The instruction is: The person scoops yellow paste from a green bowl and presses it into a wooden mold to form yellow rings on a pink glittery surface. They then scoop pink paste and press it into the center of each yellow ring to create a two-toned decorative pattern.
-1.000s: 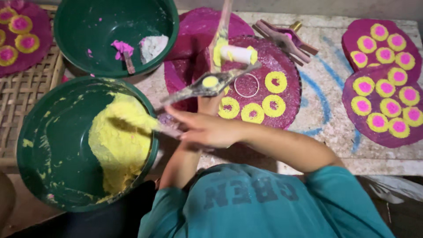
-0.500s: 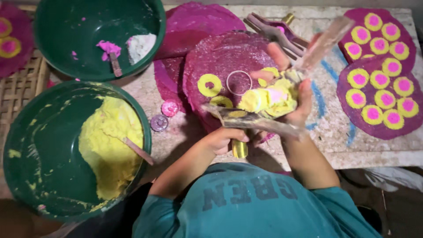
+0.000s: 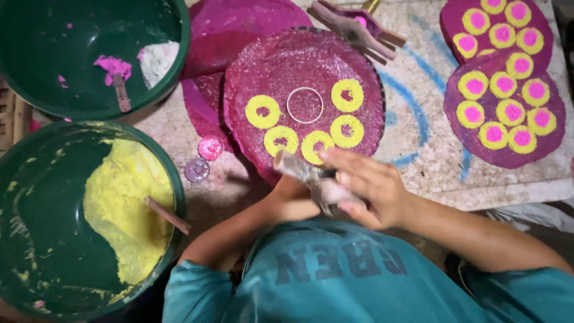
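I see two green bowls at the left. The near bowl (image 3: 36, 239) holds a heap of yellow paste (image 3: 122, 209) with a stick (image 3: 167, 215) lying in it; the far bowl (image 3: 72, 54) holds a dab of pink paste (image 3: 110, 64), a white lump (image 3: 158, 60) and a small tool. On the counter (image 3: 418, 161) ahead lies a round pink disc (image 3: 305, 90) carrying five yellow rings (image 3: 263, 111) and one bare ring mould (image 3: 305, 105). Two discs (image 3: 508, 113) at the right bear yellow rings with pink centres. A wooden press (image 3: 353, 27) lies at the top. Two small caps (image 3: 203, 158) sit between the near bowl and the disc.

My right hand (image 3: 371, 188) has its fingers closed around a grey tool (image 3: 311, 179), just at the disc's near edge. My left hand is hidden under it; I cannot tell how its fingers stand.
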